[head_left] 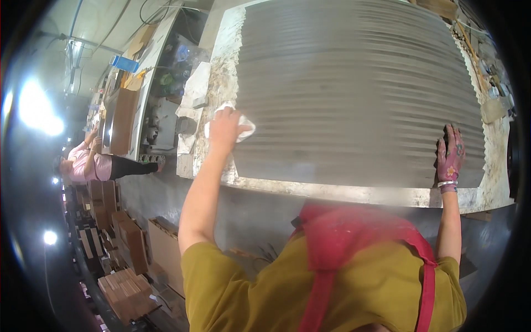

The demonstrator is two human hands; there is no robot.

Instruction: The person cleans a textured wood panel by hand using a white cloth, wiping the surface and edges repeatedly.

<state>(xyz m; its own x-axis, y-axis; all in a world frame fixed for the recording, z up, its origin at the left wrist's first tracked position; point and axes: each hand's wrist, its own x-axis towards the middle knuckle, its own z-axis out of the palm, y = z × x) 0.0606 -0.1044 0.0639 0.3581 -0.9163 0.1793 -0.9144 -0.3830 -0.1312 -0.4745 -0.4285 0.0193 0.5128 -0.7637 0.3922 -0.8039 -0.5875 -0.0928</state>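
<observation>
Left hand [224,130] is closed around a white cloth [243,128] and presses it on the left edge of the grey ribbed panel [354,88], which fills the upper middle of the frame. Right hand [449,152], fingers spread flat and holding nothing, lies on the panel's lower right corner. Brown cardboard boxes [127,290] are stacked at lower left, and a blue flat package [124,62] lies at upper left.

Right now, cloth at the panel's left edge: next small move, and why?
Probably sweep the left hand and its white cloth rightward along the grey ribbed panel. The cloth sits at the panel's left border, most of the ribbed face lies to its right, and the right hand is pressed flat on the far edge, apparently steadying it.
</observation>
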